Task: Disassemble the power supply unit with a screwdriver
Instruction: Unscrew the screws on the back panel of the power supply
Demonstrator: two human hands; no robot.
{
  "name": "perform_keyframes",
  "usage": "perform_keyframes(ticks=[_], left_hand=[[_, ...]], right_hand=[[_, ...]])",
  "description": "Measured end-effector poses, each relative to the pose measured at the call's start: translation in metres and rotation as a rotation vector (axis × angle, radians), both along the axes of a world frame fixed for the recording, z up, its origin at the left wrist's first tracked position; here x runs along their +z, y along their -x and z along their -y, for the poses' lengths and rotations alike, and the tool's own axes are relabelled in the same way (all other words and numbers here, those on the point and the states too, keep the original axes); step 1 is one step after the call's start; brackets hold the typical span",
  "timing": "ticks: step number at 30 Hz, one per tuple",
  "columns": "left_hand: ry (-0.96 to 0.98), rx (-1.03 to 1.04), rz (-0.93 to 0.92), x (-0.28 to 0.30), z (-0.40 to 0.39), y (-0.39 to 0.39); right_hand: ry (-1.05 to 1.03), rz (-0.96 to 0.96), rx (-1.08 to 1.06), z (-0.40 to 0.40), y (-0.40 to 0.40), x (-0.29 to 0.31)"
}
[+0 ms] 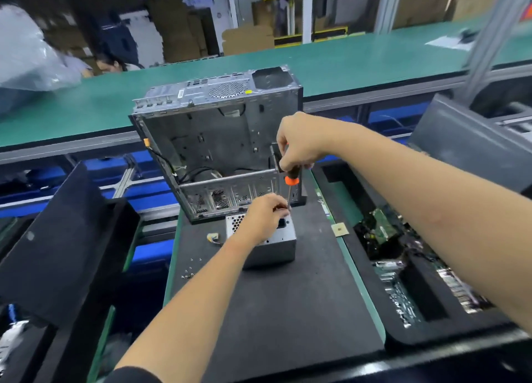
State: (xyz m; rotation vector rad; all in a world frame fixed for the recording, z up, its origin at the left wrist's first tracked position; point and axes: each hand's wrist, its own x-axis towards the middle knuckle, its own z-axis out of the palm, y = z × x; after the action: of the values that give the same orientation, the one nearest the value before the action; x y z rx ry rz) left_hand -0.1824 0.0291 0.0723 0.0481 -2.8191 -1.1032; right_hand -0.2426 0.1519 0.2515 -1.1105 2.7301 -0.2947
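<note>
1. I see a factory hall with cardboard boxes at the back, a long green bench (345, 57), and in front of me a black work mat (288, 310). The trays on the right hold circuit boards (383, 227).
2. The power supply unit (273, 247), a small grey metal box, stands on the mat just in front of the empty computer case (213, 141), which lies open and tilted behind it.
3. My right hand (299, 143) is closed around the handle of the screwdriver (291, 181), black and orange, and holds it almost upright. The shaft goes down to the top rear edge of the unit.
4. My left hand (263, 217) rests on top of the unit, and its fingertips (280, 207) pinch the shaft near the tip, I think to guide it. The screw itself is hidden under the fingers.
5. To do this step well, I should keep the shaft straight over the screw, press down firmly before I turn, and let the left hand also steady the box so it does not slide.
6. Some loose screws (190, 267) lie on the mat at the left; the new screw should go there too.
</note>
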Motion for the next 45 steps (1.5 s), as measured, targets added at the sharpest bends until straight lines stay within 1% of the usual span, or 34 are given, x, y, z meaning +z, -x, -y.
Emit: perform_keyframes(ticks=[2,6,15,20,32,37,45], left_hand=[[-0.011,-0.022,0.038,-0.003,-0.005,0.001],[0.077,-0.022,0.027,-0.01,-0.006,0.001],[0.052,-0.053,-0.026,-0.007,0.002,-0.005],[0.006,-0.071,-0.007,-0.008,0.006,-0.005],[0.05,-0.076,-0.022,-0.011,0.005,-0.005],[0.021,-0.067,-0.038,-0.014,0.007,-0.005],[0.032,-0.066,-0.045,-0.018,0.005,-0.004]], right_hand=[[-0.02,0.008,-0.009,-0.003,-0.001,-0.007],[-0.023,0.007,-0.019,-0.004,-0.001,-0.015],[0.0,0.03,-0.016,0.005,-0.003,-0.016],[-0.012,0.016,0.0,0.007,-0.003,-0.015],[0.008,-0.023,0.034,0.006,0.0,-0.017],[-0.014,-0.03,0.05,0.007,-0.004,-0.019],[-0.034,-0.059,0.067,0.004,-0.003,-0.018]])
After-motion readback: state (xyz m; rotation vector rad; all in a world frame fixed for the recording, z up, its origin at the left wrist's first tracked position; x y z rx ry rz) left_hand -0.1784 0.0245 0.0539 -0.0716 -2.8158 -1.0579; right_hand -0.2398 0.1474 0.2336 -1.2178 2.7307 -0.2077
